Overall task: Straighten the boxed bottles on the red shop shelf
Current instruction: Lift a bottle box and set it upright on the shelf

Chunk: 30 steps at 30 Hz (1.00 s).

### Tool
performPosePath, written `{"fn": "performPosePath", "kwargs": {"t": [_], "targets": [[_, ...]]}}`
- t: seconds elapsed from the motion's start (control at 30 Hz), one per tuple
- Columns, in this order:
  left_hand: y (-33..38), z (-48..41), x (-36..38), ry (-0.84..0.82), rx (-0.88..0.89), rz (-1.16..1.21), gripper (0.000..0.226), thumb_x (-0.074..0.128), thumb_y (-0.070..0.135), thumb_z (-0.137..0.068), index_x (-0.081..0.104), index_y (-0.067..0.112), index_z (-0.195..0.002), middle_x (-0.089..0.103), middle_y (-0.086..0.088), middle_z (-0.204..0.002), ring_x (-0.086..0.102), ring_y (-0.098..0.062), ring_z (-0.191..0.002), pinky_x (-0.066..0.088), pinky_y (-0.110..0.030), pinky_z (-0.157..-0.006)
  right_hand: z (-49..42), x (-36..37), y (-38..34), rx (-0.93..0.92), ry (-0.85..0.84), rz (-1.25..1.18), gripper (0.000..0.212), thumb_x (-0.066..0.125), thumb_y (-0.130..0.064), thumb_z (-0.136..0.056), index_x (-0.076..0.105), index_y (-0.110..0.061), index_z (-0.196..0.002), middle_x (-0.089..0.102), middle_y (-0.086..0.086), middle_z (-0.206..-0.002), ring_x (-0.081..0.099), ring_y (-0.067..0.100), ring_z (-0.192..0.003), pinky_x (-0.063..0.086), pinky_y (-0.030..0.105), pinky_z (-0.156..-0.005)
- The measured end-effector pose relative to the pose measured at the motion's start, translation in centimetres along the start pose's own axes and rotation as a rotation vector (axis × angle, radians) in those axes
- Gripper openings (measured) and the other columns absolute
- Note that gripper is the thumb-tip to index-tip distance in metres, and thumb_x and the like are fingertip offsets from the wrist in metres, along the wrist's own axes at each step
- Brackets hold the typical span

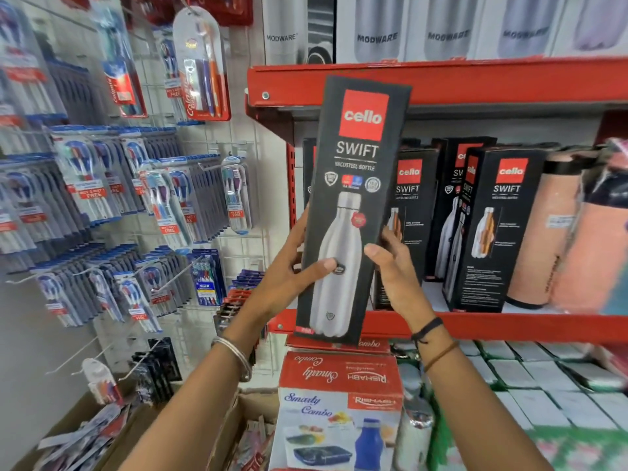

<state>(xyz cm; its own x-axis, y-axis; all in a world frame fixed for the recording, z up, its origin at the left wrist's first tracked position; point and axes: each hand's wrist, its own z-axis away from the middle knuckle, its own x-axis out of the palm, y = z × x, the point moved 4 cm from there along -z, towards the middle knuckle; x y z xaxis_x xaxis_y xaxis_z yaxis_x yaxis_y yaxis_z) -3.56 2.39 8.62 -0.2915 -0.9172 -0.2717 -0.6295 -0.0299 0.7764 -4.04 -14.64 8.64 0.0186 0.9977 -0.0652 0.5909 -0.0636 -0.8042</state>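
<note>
I hold a tall black Cello Swift bottle box point(353, 185) upright and slightly tilted in front of the red shelf point(509, 326). My left hand point(292, 270) grips its left edge, thumb across the front. My right hand point(397, 270) clasps its right edge. Behind it on the shelf stand more black Cello boxes: one just right of the held box point(413, 212), one further back point(455, 198), and one turned at an angle point(499, 229). Another box point(308, 171) shows partly at the far left of the shelf.
Peach-coloured flasks point(547, 232) stand on the shelf's right. The upper red shelf point(475, 79) carries Modware boxes. Hanging toothbrush packs point(136, 198) cover the wall rack at left. Red Smarty Combo boxes point(339, 402) are stacked below, with white packets point(543, 375) on the lower shelf.
</note>
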Motion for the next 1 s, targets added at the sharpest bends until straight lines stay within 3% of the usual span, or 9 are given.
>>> {"fn": "performPosePath", "kwargs": {"t": [0.07, 0.1, 0.2, 0.27, 0.4, 0.53, 0.77, 0.83, 1.0], "targets": [[-0.4, 0.0, -0.2, 0.081, 0.011, -0.039, 0.086, 0.065, 0.046, -0.078, 0.017, 0.042, -0.149, 0.035, 0.026, -0.149, 0.04, 0.012, -0.13, 0.041, -0.008, -0.096, -0.2, 0.4, 0.2, 0.014, -0.061, 0.076, 0.07, 0.057, -0.041, -0.083, 0.035, -0.013, -0.144, 0.051, -0.005, -0.141, 0.047, -0.002, -0.128, 0.039, 0.018, -0.107], [-0.8, -0.1, -0.4, 0.114, 0.015, -0.051, 0.087, 0.065, 0.047, -0.078, 0.016, 0.042, -0.149, 0.035, 0.027, -0.148, 0.041, 0.013, -0.129, 0.041, -0.008, -0.095, -0.4, 0.6, 0.3, 0.014, -0.084, 0.102, 0.061, 0.053, -0.036, -0.091, 0.034, -0.017, -0.145, 0.047, -0.006, -0.145, 0.041, -0.002, -0.133, 0.034, 0.018, -0.11], [-2.0, -0.9, -0.8, 0.173, 0.033, -0.071, 0.087, 0.067, 0.047, -0.079, 0.014, 0.044, -0.148, 0.031, 0.017, -0.155, 0.041, -0.009, -0.137, 0.043, -0.039, -0.109, -1.2, 1.1, 0.7, -0.011, -0.095, 0.195, 0.051, 0.044, -0.029, -0.097, 0.031, -0.023, -0.146, 0.042, -0.017, -0.145, 0.035, -0.007, -0.134, 0.03, 0.015, -0.112], [-2.9, -1.6, -1.1, 0.18, 0.033, -0.079, 0.086, 0.066, 0.041, -0.083, 0.011, 0.042, -0.149, 0.03, 0.012, -0.157, 0.039, -0.015, -0.14, 0.04, -0.049, -0.111, -2.0, 1.3, 1.3, -0.036, -0.084, 0.253, 0.054, 0.044, -0.033, -0.096, 0.028, -0.023, -0.147, 0.045, -0.017, -0.143, 0.038, -0.007, -0.133, 0.032, 0.017, -0.112], [-5.0, -2.4, -1.1, 0.185, 0.024, -0.083, 0.078, 0.058, 0.016, -0.093, 0.009, 0.03, -0.152, 0.039, 0.008, -0.153, 0.044, -0.01, -0.137, 0.046, -0.038, -0.107, -2.7, 1.8, 4.0, -0.03, -0.064, 0.307, 0.061, 0.047, -0.035, -0.095, 0.023, -0.019, -0.149, 0.049, -0.003, -0.145, 0.041, 0.0, -0.134, 0.034, 0.024, -0.113], [-7.2, -3.1, -1.1, 0.191, -0.022, -0.104, 0.073, 0.055, 0.012, -0.095, 0.012, 0.025, -0.152, 0.05, 0.037, -0.133, 0.05, 0.003, -0.128, 0.047, -0.02, -0.099, -2.9, 2.4, 6.4, -0.001, -0.019, 0.344, 0.063, 0.044, -0.04, -0.094, 0.019, -0.024, -0.15, 0.047, -0.004, -0.146, 0.042, -0.002, -0.133, 0.033, 0.017, -0.111], [-9.8, -4.9, -1.4, 0.169, -0.059, -0.159, 0.073, 0.055, 0.019, -0.095, 0.01, 0.029, -0.152, 0.04, 0.03, -0.147, 0.039, 0.002, -0.137, 0.038, -0.041, -0.114, -4.7, 2.1, 9.3, 0.005, 0.028, 0.386, 0.054, 0.044, -0.03, -0.097, 0.027, -0.02, -0.148, 0.044, -0.015, -0.139, 0.036, -0.025, -0.119, 0.03, 0.004, -0.103], [-10.8, -5.3, -1.4, 0.168, -0.1, -0.132, 0.072, 0.055, 0.019, -0.095, 0.011, 0.03, -0.152, 0.045, 0.034, -0.139, 0.043, 0.004, -0.133, 0.038, -0.04, -0.114, -5.0, 2.2, 9.9, 0.027, 0.026, 0.406, 0.055, 0.044, -0.031, -0.097, 0.025, -0.02, -0.148, 0.044, -0.014, -0.139, 0.041, -0.015, -0.123, 0.033, 0.012, -0.107], [-12.2, -5.7, -1.4, 0.18, -0.107, -0.061, 0.07, 0.053, 0.015, -0.096, 0.013, 0.028, -0.152, 0.043, 0.008, -0.15, 0.044, -0.005, -0.135, 0.039, -0.042, -0.113, -5.0, 2.6, 11.1, 0.125, 0.048, 0.545, 0.06, 0.041, -0.038, -0.097, 0.016, -0.025, -0.15, 0.058, 0.011, -0.134, 0.057, 0.026, -0.118, 0.046, 0.043, -0.097]]}}
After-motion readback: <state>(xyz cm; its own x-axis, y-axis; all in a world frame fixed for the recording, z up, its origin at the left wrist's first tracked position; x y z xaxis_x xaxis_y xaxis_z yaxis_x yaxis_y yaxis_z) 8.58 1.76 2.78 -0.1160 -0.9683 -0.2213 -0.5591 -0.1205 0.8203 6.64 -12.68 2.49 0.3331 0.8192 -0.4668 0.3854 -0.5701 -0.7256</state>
